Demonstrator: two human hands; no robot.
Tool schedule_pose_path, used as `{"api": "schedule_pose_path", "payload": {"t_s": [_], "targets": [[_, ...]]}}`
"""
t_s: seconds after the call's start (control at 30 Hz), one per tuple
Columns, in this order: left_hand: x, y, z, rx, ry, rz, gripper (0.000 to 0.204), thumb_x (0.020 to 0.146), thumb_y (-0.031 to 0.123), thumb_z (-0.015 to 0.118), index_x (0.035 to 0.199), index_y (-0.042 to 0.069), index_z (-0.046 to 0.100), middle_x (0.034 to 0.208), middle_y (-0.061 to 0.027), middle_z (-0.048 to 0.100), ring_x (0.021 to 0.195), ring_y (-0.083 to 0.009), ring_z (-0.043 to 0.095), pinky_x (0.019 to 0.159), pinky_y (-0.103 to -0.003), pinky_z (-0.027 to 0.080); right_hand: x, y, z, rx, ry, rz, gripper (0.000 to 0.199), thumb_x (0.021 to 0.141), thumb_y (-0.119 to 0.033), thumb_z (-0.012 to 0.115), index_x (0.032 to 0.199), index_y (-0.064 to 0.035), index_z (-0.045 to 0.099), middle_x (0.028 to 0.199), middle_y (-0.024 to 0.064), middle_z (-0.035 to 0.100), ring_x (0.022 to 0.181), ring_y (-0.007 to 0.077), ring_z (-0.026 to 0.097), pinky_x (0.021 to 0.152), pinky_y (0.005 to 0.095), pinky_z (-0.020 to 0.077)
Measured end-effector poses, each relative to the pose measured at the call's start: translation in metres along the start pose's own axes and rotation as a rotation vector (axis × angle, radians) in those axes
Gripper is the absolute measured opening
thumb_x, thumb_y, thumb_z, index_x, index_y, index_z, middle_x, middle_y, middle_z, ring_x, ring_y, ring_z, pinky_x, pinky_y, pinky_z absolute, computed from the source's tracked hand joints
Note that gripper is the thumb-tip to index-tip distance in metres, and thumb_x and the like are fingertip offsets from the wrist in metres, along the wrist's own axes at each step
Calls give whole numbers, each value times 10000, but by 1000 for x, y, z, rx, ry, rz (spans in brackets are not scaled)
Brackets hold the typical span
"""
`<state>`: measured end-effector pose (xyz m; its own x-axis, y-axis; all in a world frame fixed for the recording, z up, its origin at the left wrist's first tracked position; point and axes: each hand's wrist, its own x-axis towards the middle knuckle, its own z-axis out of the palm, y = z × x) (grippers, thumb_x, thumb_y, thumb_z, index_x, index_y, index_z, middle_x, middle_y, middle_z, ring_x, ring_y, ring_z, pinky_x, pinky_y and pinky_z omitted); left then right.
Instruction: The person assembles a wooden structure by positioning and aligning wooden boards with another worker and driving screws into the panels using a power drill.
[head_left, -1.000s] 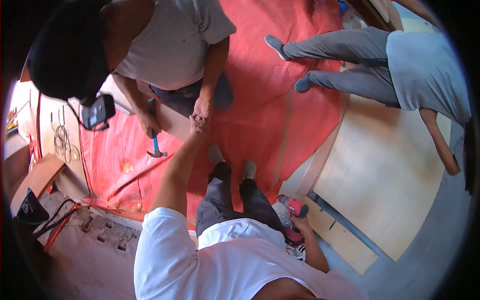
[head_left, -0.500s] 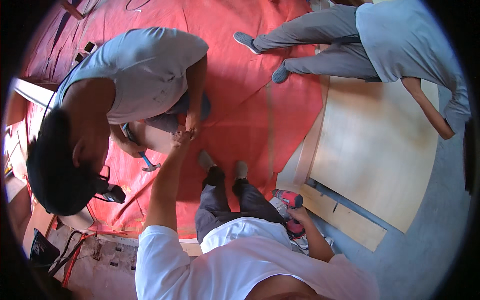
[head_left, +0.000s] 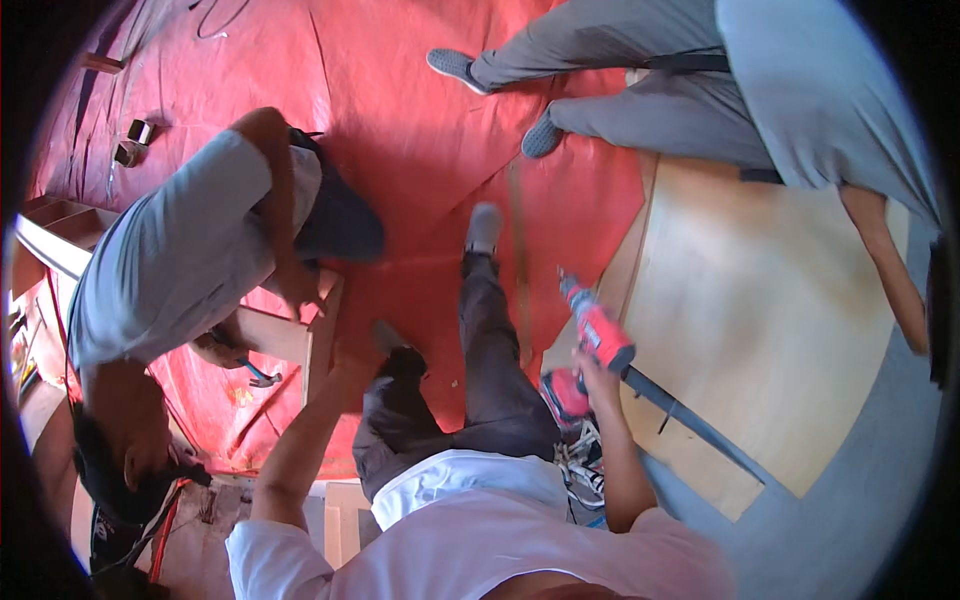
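My right hand (head_left: pixel 598 382) is closed round the grip of a red cordless drill (head_left: pixel 605 335), whose bit points forward and left over the red sheet. My left hand (head_left: pixel 350 372) hangs beside my left knee, near a wooden board frame (head_left: pixel 318 340); it is blurred and its fingers do not show clearly. A co-worker's hand rests at the top of that frame. The co-worker's other hand grips a hammer (head_left: pixel 262 377) with a blue handle, close to the frame.
Red sheeting (head_left: pixel 420 130) covers the floor. The co-worker (head_left: pixel 190 250) crouches at left; another person (head_left: pixel 820 90) stands at far right beside a large pale wooden panel (head_left: pixel 760 300). A narrow board (head_left: pixel 690 455) and tangled cords (head_left: pixel 583 465) lie at my right.
My right hand has raised the drill forward. My left hand has drawn back from the co-worker's hand. One of my feet has stepped forward, and the co-worker has shifted, exposing the wooden frame.
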<state>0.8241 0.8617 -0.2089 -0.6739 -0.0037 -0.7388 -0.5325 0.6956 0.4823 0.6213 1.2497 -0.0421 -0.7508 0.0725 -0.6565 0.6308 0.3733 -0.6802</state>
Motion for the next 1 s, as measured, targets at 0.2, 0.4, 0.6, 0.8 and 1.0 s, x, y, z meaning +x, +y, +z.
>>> {"api": "schedule_pose_path", "payload": {"t_s": [0.2,0.4,0.6,0.8,1.0], "targets": [[270,108,-33,-384,345,-3,188,775,167,535,822,5,620,802,-211,595,789,-359,593,630,-446,451,213,-78,137,848,-281,395,236,828,-117,570,1053,-74,510,659,14,456,549,119,444,543,279,402],[601,107,-76,-350,706,-2,148,796,145,516,843,31,598,852,-184,580,839,-372,562,710,-457,453,293,-33,195,741,-233,728,216,831,-139,562,1026,-58,517,653,24,479,604,151,491,601,309,416],[766,110,-71,135,690,216,167,822,93,447,910,49,582,1018,-94,569,943,-277,561,761,-376,503,336,-49,175,380,-209,945,80,809,-149,585,791,-73,565,704,36,553,642,146,532,596,275,421],[726,127,-88,-392,454,-174,166,852,125,472,838,15,595,966,-148,627,812,-281,626,709,-371,519,339,-45,173,157,-371,435,190,814,-91,537,987,-28,490,675,52,517,623,156,518,616,292,431],[426,197,-146,-2317,312,112,147,919,214,478,932,67,488,1131,-150,566,1079,-266,544,874,-414,465,293,-63,158,330,-561,148,345,818,-86,520,1132,6,410,657,65,485,590,149,486,609,313,425]]}}
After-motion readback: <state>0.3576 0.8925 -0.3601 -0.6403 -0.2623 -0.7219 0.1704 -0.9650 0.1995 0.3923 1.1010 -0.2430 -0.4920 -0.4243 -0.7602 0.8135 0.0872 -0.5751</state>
